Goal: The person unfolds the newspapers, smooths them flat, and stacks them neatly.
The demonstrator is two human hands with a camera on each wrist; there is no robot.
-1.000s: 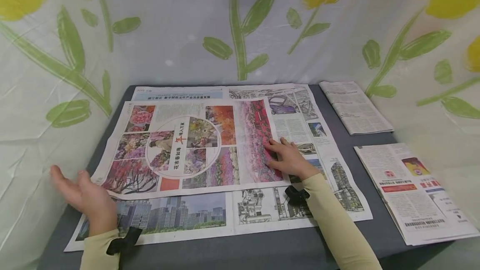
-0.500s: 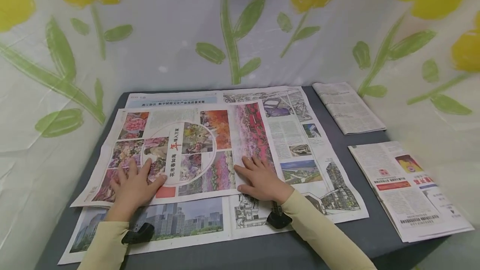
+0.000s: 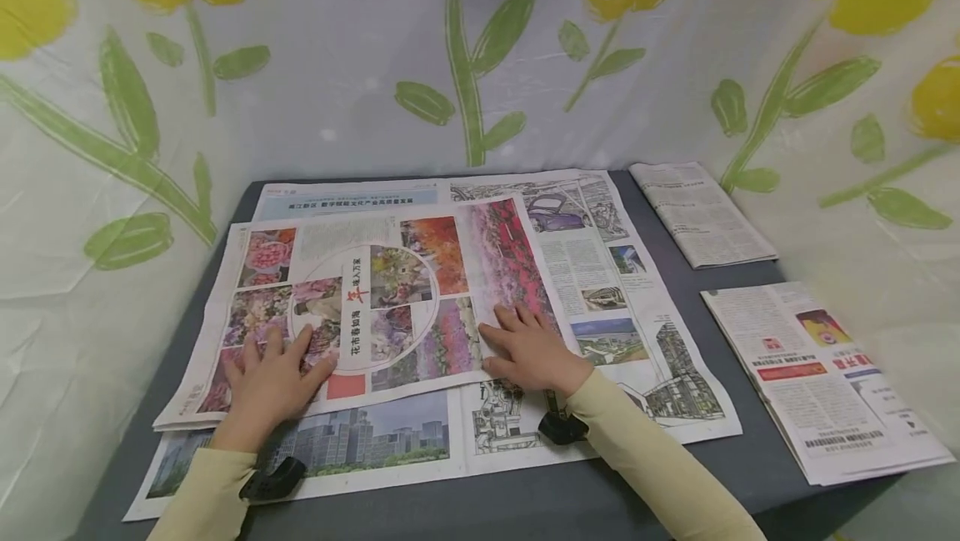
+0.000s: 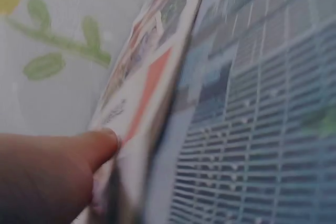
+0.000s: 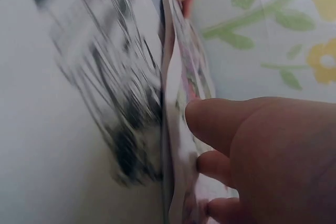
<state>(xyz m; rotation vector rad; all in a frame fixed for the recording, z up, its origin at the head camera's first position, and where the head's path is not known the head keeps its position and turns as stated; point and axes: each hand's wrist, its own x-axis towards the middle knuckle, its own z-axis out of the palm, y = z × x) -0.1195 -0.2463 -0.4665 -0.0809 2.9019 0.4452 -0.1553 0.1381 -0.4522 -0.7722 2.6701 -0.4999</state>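
Observation:
A newspaper with flower photos [image 3: 442, 370] lies on top of a larger spread newspaper [image 3: 390, 433] that shows city buildings and line drawings. My left hand [image 3: 273, 383] rests on the flower newspaper's lower left part, fingers spread. On its lower right part lies my right hand [image 3: 534, 351], fingers extended to the left over the printed flowers. The left wrist view has my left thumb [image 4: 102, 148] at the newspaper's near edge, beside a red block. Seen from the right wrist, my right thumb [image 5: 210, 121] and fingers touch the page, whose near edge is slightly wavy.
Two folded newspapers are at the right: one at the back [image 3: 705, 216], one nearer [image 3: 817, 391], reaching the table's right edge. The grey table [image 3: 420, 516] is bordered by a flower-printed curtain [image 3: 330, 91] at the back and sides.
My left hand, raised off the left side a second ago, came down onto the flower newspaper. My right hand slid left and nearer. The newspaper's lower left corner now reaches farther left.

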